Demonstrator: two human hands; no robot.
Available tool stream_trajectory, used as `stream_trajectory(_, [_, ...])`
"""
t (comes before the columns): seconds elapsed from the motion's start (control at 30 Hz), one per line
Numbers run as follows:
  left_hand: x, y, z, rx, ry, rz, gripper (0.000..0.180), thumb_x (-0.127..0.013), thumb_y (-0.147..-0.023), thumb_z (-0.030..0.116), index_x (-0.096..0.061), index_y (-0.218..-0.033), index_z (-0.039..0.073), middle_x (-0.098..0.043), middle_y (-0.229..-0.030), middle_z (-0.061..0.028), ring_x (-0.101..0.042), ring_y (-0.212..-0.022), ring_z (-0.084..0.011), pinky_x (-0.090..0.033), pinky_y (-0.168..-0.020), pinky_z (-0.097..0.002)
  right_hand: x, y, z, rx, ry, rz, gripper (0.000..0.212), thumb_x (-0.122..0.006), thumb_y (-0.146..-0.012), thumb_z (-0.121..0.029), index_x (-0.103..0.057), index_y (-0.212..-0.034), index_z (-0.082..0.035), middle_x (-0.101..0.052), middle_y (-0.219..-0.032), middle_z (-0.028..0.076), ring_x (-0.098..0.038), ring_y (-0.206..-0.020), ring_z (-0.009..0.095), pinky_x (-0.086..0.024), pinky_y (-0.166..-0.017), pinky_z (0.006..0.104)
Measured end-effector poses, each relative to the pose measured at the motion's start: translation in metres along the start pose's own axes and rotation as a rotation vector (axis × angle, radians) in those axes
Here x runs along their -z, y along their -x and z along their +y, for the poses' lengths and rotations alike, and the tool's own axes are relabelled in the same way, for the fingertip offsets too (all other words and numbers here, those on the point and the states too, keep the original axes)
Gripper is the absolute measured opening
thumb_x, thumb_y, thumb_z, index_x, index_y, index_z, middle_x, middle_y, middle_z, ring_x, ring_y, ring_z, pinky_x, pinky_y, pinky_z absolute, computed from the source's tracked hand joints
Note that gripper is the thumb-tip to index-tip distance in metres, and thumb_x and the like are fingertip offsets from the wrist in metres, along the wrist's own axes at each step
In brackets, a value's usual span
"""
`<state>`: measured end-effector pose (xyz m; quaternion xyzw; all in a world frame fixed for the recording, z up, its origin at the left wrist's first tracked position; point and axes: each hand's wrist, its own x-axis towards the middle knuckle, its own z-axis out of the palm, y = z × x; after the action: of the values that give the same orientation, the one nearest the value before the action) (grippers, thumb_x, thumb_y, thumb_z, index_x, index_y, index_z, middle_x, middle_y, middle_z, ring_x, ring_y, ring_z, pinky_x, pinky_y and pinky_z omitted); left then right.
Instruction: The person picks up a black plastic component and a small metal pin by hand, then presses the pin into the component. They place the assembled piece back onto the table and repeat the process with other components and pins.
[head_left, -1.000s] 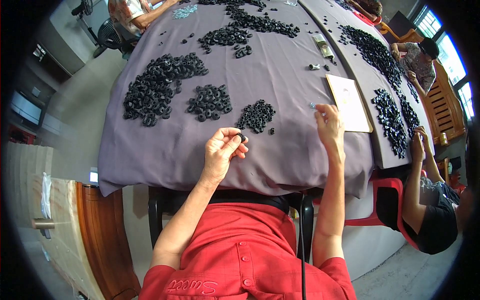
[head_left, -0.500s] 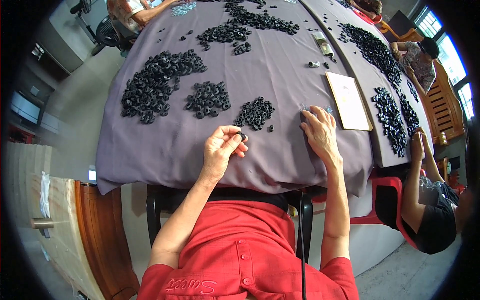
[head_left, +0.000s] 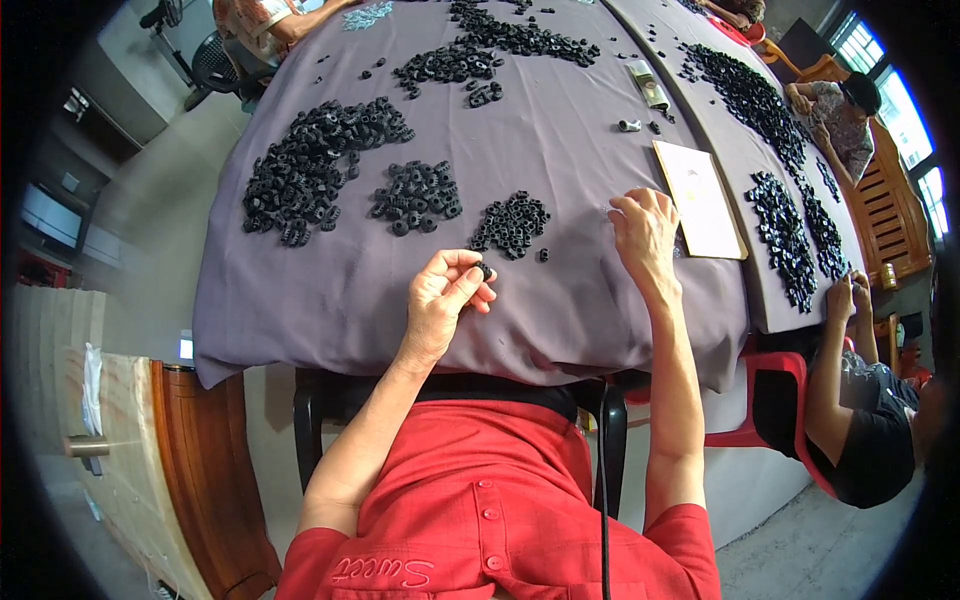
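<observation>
My left hand (head_left: 447, 302) pinches a small black ribbed plastic part (head_left: 483, 271) between thumb and fingertips, just above the near part of the cloth. Farther right, my right hand (head_left: 648, 240) is bent over the tabletop with its fingertips drawn together. What they grip, if anything, is too small to make out. Under and beside that hand lie tiny pale bluish pieces (head_left: 679, 243), mostly covered by it. Between my hands sits a pile of small black rings (head_left: 510, 225). Left of it is a heap of black capped parts (head_left: 417, 198).
A bigger heap of black ribbed parts (head_left: 310, 170) spreads at the left on the grey tablecloth (head_left: 330, 300). Beyond my right hand lies a flat pale board (head_left: 700, 200). More black parts (head_left: 780, 240) cover the adjoining table, where other people (head_left: 865, 420) sit.
My right hand has lifted slightly off the bluish pieces, its fingers curling from spread to drawn together. My left hand keeps its pinch in place. The co-worker's hands at right have shifted.
</observation>
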<state>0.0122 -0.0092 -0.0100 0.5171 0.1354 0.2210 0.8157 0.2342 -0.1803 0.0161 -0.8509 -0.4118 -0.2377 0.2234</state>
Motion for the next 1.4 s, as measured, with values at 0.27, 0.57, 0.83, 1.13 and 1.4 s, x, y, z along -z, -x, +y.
stream_trajectory(0.27, [0.000,-0.002,0.001,0.016,0.101,0.037,0.016,-0.058,-0.088,0.008,-0.054,-0.102,0.000,-0.064,-0.086,-0.0121,-0.062,-0.068,-0.0145,-0.052,-0.058,-0.0246,-0.008,-0.007,-0.021,-0.001,0.017,-0.007,0.012,-0.063,-0.072,-0.008,-0.062,-0.084,-0.009,-0.055,-0.092,0.007,-0.047,-0.096,0.029,-0.035,-0.083,0.0423])
stream_trajectory(0.57, [0.002,-0.002,0.003,0.036,0.138,0.075,0.015,-0.061,-0.087,0.011,-0.057,-0.099,0.003,-0.064,-0.082,-0.0071,-0.061,-0.065,-0.0118,-0.050,-0.055,-0.0218,0.017,0.031,-0.127,-0.147,-0.825,-0.261,0.011,-0.063,-0.077,-0.004,-0.061,-0.088,-0.003,-0.057,-0.076,0.011,-0.057,-0.060,0.022,-0.046,-0.056,0.0301])
stream_trajectory(0.83, [0.000,-0.001,0.002,0.068,0.082,0.097,0.016,-0.061,-0.087,0.012,-0.058,-0.100,0.003,-0.064,-0.083,-0.0054,-0.061,-0.065,-0.0111,-0.050,-0.054,-0.0225,0.005,0.048,-0.135,-0.240,-0.910,-0.217,0.010,-0.060,-0.080,0.000,-0.060,-0.090,0.000,-0.058,-0.075,0.011,-0.058,-0.064,0.021,-0.046,-0.058,0.0293])
stream_trajectory(1.13, [-0.004,0.000,0.002,0.059,-0.043,0.082,0.015,-0.062,-0.086,0.011,-0.059,-0.098,0.002,-0.063,-0.073,-0.0061,-0.058,-0.058,-0.0105,-0.047,-0.051,-0.0214,0.007,0.045,-0.138,-0.227,-0.875,-0.206,0.012,-0.060,-0.079,0.000,-0.058,-0.091,-0.001,-0.061,-0.076,0.012,-0.062,-0.066,0.020,-0.049,-0.060,0.0291])
stream_trajectory(1.4, [-0.002,0.001,0.004,0.064,-0.069,0.048,0.016,-0.062,-0.086,0.011,-0.059,-0.098,0.001,-0.063,-0.073,-0.0061,-0.058,-0.058,-0.0103,-0.047,-0.051,-0.0212,0.008,0.045,-0.141,-0.220,-0.937,-0.218,0.021,-0.060,-0.079,0.000,-0.054,-0.098,-0.001,-0.063,-0.079,0.013,-0.065,-0.070,0.018,-0.050,-0.061,0.0283])
